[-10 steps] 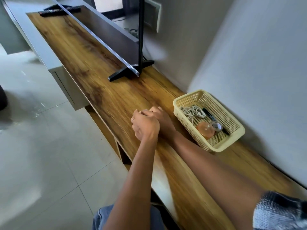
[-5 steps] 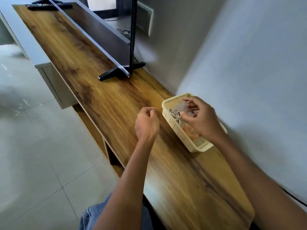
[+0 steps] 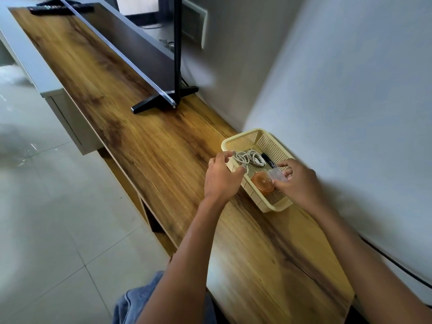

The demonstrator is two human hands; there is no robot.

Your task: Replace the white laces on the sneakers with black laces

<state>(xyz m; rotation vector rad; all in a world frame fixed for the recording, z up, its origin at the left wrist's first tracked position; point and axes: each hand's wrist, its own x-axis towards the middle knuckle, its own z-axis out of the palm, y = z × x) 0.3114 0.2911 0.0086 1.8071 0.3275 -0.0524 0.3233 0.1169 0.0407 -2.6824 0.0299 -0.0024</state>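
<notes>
No readable text anywhere in view.

The black marker (image 3: 268, 160) in the basket (image 3: 247, 136) and the remote control (image 3: 58, 9) at the far end of the wooden shelf (image 3: 140, 136) may carry print or button marks, but both are too small and blurred for any letter, number or brand to be made out.
</notes>
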